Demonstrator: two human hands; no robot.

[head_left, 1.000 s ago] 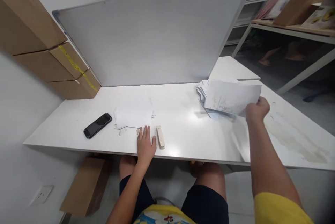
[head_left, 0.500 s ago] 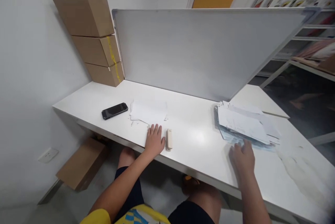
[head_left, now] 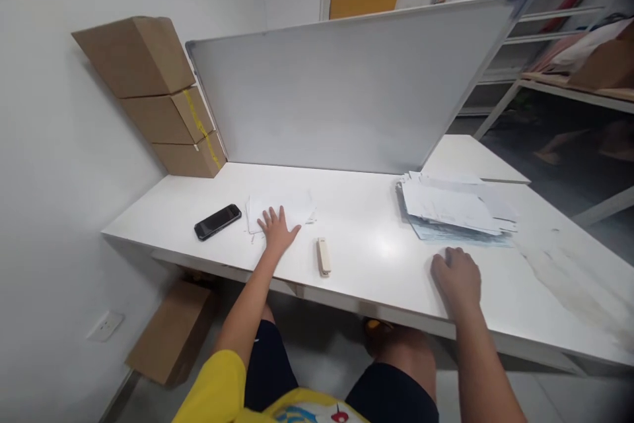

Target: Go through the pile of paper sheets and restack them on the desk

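Observation:
My left hand [head_left: 277, 231], its fingers spread, reaches over the near edge of a small stack of white paper sheets [head_left: 297, 207]. A cream stapler [head_left: 323, 257] lies on the table to the right of that hand, apart from it. On the right, my right hand [head_left: 458, 278] rests on the tabletop with its fingers curled in, and nothing shows in it. Just beyond it is a thick, uneven pile of papers [head_left: 446, 206], white on top and bluish below. My right hand does not touch this pile.
A black phone [head_left: 218, 222] lies left of the small stack. Cardboard boxes [head_left: 173, 119] are piled at the wall, beside a whiteboard [head_left: 327, 99] standing along the table's back. Another cardboard box [head_left: 171, 330] is on the floor. Shelves [head_left: 535, 17] stand behind at right.
My left hand has moved forward from the table's near edge onto the small paper stack, spreading its fingers. My right hand has drawn back from the thick pile and curled. The camera view has shifted.

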